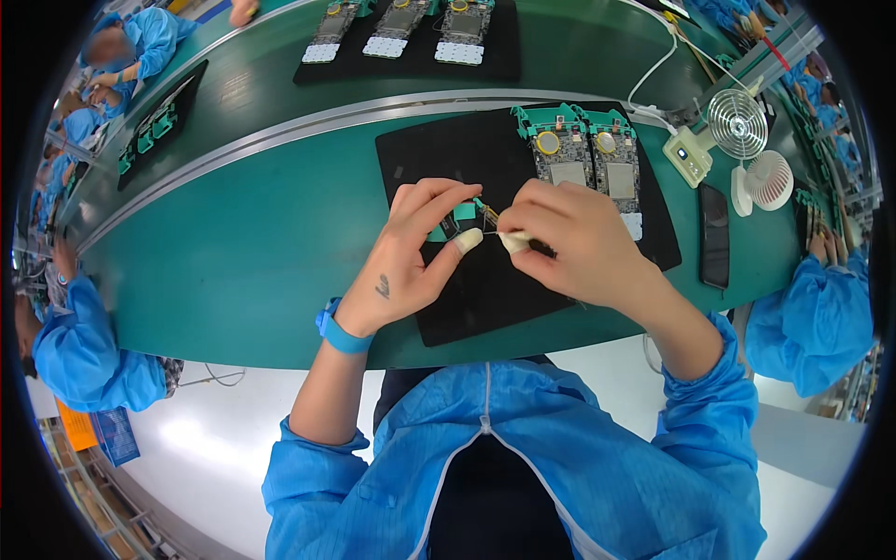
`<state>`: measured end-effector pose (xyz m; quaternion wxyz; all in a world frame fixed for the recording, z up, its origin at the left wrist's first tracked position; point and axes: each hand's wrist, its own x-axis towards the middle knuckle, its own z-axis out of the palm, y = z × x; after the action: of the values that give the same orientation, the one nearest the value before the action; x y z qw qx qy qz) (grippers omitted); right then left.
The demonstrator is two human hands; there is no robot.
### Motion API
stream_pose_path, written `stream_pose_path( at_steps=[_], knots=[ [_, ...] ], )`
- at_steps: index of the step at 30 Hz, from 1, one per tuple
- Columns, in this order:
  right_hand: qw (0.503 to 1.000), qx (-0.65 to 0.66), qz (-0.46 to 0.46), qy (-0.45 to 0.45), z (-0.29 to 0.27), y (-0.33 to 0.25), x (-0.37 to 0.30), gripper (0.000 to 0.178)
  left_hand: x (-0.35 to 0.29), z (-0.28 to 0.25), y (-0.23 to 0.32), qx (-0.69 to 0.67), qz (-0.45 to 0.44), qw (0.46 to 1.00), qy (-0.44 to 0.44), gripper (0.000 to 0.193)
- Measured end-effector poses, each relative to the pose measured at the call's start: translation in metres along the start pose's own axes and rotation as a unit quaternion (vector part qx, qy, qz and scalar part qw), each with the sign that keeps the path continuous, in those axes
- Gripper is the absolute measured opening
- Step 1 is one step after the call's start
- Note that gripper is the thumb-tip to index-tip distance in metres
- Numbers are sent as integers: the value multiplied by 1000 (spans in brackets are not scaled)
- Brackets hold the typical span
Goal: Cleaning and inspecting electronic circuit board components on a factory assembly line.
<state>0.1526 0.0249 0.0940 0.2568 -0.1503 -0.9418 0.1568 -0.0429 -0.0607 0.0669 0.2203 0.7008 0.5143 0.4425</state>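
Observation:
Between the fingertips of my left hand (406, 247) is a small green and black electronic part (464, 213), partly hidden by the fingers. My right hand (583, 238) is closed in a pinch right beside it. A thin light wire or strip seems to run from the part to that pinch, too fine to make out fully. Pale finger cots cover my left thumb and a right fingertip. Both hands are over a black mat (504, 280). Just beyond my right hand lie two circuit boards (567, 154) with green plastic ends and round yellow parts.
A black phone (714, 235), a small white fan (769, 180) and a clear round fan (737, 124) are at the right. A metal rail (280, 126) crosses the green bench (224, 252). Beyond it, several boards (464, 33) rest on another mat. Co-workers in blue sit on both sides.

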Motion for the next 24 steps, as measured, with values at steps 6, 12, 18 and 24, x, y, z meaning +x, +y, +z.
stream_pose_path(
  at_steps=[6,12,18,24],
  knots=[
    [954,239,179,21,16,8,4,15,-10,9,2,-7,-30,999,33,43],
    [934,306,181,23,33,-13,-13,18,-41,20,24,172,-25,970,172,43],
    [989,148,-15,25,44,-16,-28,31,-81,35,42,63,-216,966,128,50],
    [991,92,-84,41,52,-17,-37,35,-82,41,41,-319,-286,892,142,51]
  ],
)
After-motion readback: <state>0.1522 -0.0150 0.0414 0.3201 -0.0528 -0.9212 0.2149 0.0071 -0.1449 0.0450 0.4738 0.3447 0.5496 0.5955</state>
